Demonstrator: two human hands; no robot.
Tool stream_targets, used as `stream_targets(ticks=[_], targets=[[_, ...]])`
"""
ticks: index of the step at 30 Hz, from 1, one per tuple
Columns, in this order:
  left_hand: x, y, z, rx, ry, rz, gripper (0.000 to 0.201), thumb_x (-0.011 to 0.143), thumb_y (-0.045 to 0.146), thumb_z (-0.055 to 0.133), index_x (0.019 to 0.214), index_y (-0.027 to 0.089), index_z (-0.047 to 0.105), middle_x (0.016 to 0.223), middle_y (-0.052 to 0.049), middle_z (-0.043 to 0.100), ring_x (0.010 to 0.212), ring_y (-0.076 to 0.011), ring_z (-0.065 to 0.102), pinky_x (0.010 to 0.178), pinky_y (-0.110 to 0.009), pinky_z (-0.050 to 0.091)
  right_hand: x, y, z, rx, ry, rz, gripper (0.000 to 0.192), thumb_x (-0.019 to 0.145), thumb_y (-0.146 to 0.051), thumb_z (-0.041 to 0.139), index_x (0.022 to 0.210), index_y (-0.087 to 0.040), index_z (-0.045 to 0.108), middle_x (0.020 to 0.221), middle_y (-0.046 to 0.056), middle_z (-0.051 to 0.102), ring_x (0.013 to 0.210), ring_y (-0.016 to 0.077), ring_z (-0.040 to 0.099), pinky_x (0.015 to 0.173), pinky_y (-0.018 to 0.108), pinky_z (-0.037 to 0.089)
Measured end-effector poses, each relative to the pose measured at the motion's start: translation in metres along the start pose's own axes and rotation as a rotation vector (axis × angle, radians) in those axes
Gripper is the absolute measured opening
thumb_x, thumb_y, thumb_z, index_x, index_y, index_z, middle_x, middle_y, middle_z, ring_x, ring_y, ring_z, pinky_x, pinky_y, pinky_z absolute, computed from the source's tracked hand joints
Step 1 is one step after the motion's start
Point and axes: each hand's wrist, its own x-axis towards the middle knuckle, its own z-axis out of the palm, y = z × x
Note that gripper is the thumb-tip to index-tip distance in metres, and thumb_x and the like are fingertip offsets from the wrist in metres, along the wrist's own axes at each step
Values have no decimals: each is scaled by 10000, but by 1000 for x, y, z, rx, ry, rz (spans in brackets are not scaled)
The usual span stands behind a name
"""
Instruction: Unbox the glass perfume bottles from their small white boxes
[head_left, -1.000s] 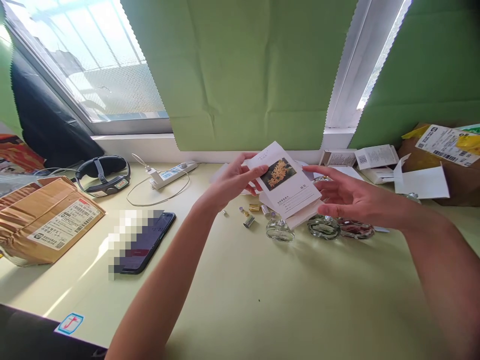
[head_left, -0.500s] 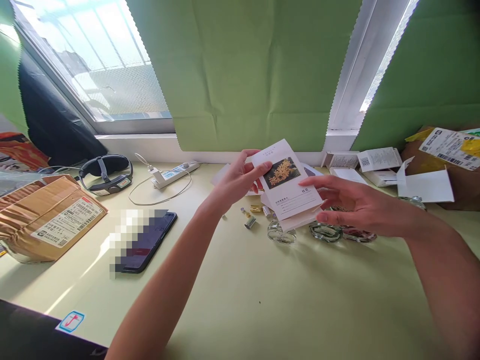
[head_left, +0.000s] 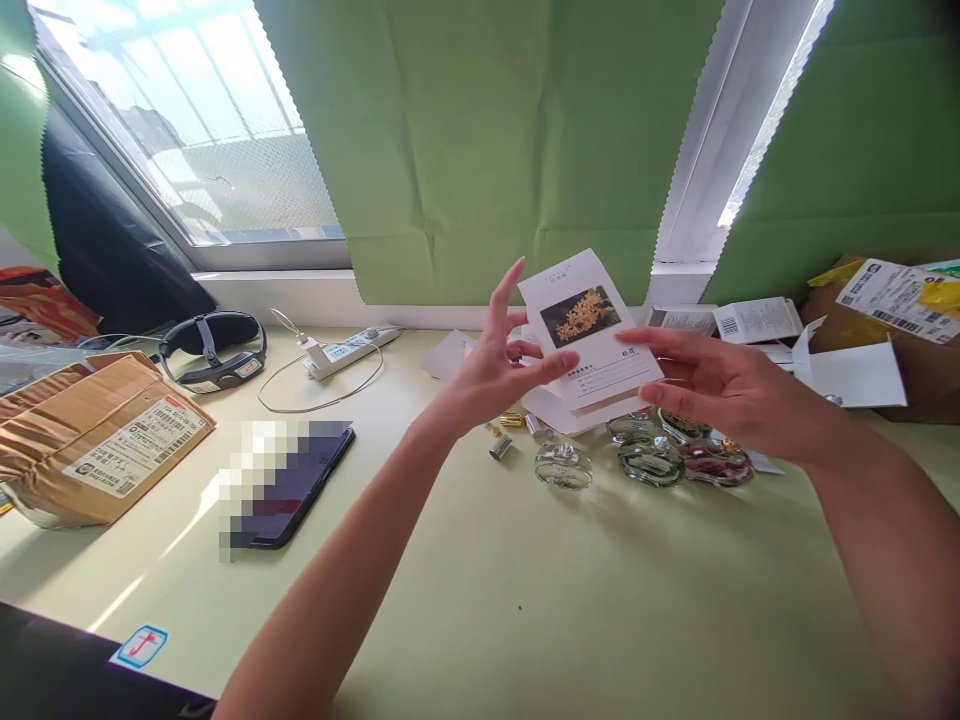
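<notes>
Green paper covers the window behind a pale yellow-green desk [head_left: 480, 600], and daylight comes in at the far left.

Both hands are up above the desk with a small white box [head_left: 592, 335] between them. It has a picture of orange flowers on its front. The right hand [head_left: 720, 390] has the grip on it: the thumb lies across the front near the bottom corner and the fingers go behind, so the box is pinched and lifted clear of the desk. The left hand [head_left: 502, 365] is spread wide, fingers pointing up, and only the thumb tip seems to touch the box's near edge. It holds nothing by itself.

Just under the box lie flat white papers [head_left: 551, 405]. Right below the right hand sit little round glass bottles [head_left: 649, 460], some clear, one reddish. They are bare and out of any box. Under the left hand are tiny gold and silver caps [head_left: 501, 443], loose on the desk.

Beyond the right hand are more small white boxes [head_left: 754, 320], some torn open, and a brown carton [head_left: 892, 340] with a label.

Far out past the left hand lie a dark phone [head_left: 296, 490], a white power strip [head_left: 349, 350], a black headband [head_left: 214, 345] and a brown parcel [head_left: 97, 435].

So it looks like several boxes are already opened and their bottles set out. The box in the grip looks shut, so its opening seems yet to be done.
</notes>
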Motion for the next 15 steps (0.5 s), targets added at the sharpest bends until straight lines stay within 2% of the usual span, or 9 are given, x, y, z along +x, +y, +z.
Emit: stream_targets(ticks=[6, 10, 13, 15], targets=[[-5, 0, 10, 12, -131, 45, 1052, 750, 319, 832, 1530, 539, 161, 1547, -65, 341, 997, -242, 659, 755, -385, 632, 0, -1, -2, 11, 105, -16, 545, 869, -444, 722, 1392, -431, 569, 1431, -41, 614, 1321, 312, 565, 1083, 534, 522], [-7, -3, 17, 56, -268, 48, 811, 792, 297, 783, 1487, 421, 384, 1433, -78, 481, 1073, -243, 634, 828, -373, 626, -2, -3, -3, -30, 129, 7, 571, 872, -462, 710, 1416, -459, 536, 1343, -39, 677, 1285, 324, 593, 1080, 587, 508], [-6, -7, 19, 62, -275, 75, 710, 812, 291, 759, 1450, 371, 458, 1337, -80, 563, 1089, -237, 630, 884, -385, 611, -3, -4, -3, -39, 119, 20, 566, 880, -465, 698, 1419, -466, 527, 1203, -22, 744, 1219, 321, 636, 1050, 594, 524], [-6, -7, 19, 53, -258, 80, 693, 813, 299, 758, 1441, 365, 473, 1308, -74, 585, 1053, -224, 640, 898, -400, 607, -3, -4, -3, 0, 94, -19, 567, 875, -447, 709, 1414, -455, 530, 1224, -21, 731, 1186, 303, 654, 1024, 559, 549]])
